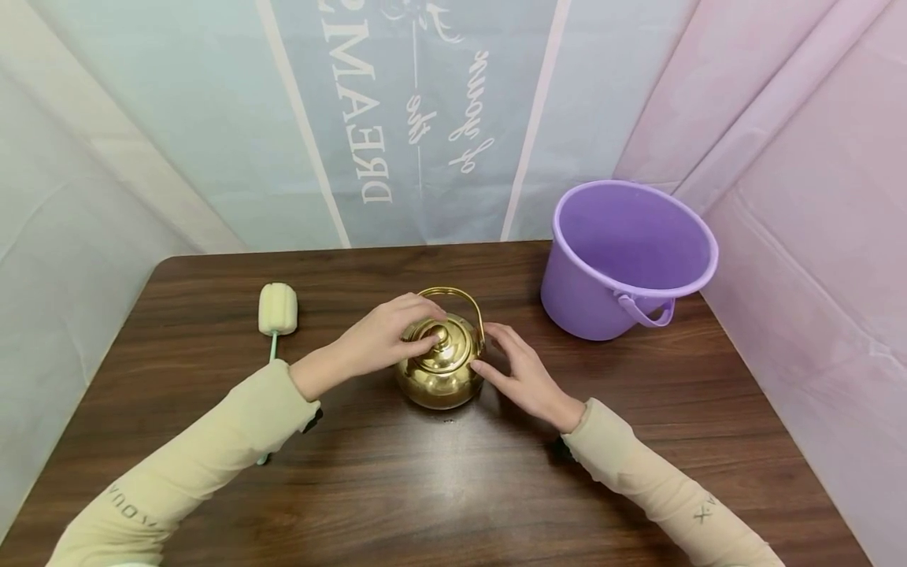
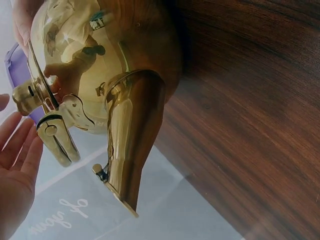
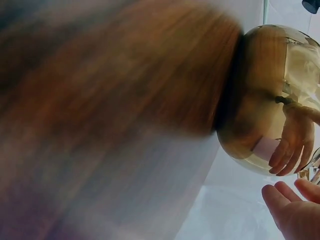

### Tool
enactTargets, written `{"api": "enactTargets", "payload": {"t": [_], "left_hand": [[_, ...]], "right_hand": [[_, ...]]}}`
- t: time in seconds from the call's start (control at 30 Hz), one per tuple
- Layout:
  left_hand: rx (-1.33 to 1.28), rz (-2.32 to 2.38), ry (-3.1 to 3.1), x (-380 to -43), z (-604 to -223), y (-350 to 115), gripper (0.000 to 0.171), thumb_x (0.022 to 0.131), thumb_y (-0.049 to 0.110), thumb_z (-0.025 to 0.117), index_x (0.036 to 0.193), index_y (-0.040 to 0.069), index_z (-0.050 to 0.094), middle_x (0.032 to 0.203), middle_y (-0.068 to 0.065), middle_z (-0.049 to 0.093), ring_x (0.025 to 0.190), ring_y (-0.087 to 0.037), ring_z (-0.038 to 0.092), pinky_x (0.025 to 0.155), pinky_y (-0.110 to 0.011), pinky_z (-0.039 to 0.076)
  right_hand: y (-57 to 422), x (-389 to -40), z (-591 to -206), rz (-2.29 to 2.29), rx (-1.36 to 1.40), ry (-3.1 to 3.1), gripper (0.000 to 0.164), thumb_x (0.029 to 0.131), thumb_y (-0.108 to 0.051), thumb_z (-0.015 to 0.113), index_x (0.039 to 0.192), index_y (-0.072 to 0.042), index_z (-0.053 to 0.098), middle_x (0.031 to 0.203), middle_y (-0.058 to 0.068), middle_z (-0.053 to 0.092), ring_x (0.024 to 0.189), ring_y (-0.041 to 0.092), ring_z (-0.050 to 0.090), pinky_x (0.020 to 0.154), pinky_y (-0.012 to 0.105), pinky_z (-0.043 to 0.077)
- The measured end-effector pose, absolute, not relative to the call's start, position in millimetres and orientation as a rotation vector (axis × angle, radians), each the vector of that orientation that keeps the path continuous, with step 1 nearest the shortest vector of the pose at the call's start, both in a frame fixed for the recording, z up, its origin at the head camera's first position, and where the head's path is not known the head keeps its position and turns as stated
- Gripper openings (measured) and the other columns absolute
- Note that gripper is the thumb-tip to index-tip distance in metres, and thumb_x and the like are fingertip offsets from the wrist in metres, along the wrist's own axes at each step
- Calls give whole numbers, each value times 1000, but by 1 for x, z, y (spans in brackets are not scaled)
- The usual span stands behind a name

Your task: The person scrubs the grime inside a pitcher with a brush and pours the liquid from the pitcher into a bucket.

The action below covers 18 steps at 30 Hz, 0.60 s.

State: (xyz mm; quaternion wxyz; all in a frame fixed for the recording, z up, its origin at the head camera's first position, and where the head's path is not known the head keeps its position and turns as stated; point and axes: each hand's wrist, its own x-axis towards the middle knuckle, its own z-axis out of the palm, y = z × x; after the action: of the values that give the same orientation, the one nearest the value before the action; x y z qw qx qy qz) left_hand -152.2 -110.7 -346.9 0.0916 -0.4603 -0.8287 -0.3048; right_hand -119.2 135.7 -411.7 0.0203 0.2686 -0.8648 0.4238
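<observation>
Golden kettle [image 1: 441, 387], spout [image 2: 134, 137] in left-wrist view only

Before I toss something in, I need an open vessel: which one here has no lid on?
The purple bucket at right: its top is open, while the gold kettle has its lid on.

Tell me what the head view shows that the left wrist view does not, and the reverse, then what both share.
Only the head view shows the sponge brush and the handle of the purple bucket. Only the left wrist view shows the spout. Both show the golden kettle, left hand, right hand, tabletop, backdrop lettering and, partly hidden in the wrist view, the bucket.
</observation>
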Motion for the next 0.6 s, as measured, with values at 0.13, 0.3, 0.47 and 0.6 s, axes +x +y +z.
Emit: {"api": "enactTargets", "payload": {"t": [0.13,0.3,0.47,0.6], "left_hand": [[-1412,-924,-2452,-152,-347,-109,19,84,12,63,101,4,62,104,-4,61,101,-16,55,87,-30,44],[-1447,-922,-2454,-151,-346,-106,18,84,10,63,100,3,63,103,-5,62,100,-16,56,86,-29,44],[-1470,-926,-2457,-151,-346,-105,18,82,7,64,100,2,63,102,-6,62,99,-16,57,86,-28,45],[-1478,-915,-2446,-150,-345,-104,19,81,6,65,99,2,63,101,-6,62,97,-16,57,84,-28,46]], "right_hand": [[135,-118,-411,1319,844,-2700,55,87,-33,59,133,-7,41,131,7,43,122,17,42,97,38,38],[134,-118,-410,1315,858,-2715,56,87,-32,60,134,-9,40,133,8,42,121,18,43,97,37,38],[133,-118,-411,1337,878,-2719,56,87,-31,60,134,-10,38,133,5,40,120,17,43,96,33,39],[133,-118,-410,1346,886,-2721,57,87,-32,60,134,-11,38,133,4,39,121,16,42,96,33,39]]}}
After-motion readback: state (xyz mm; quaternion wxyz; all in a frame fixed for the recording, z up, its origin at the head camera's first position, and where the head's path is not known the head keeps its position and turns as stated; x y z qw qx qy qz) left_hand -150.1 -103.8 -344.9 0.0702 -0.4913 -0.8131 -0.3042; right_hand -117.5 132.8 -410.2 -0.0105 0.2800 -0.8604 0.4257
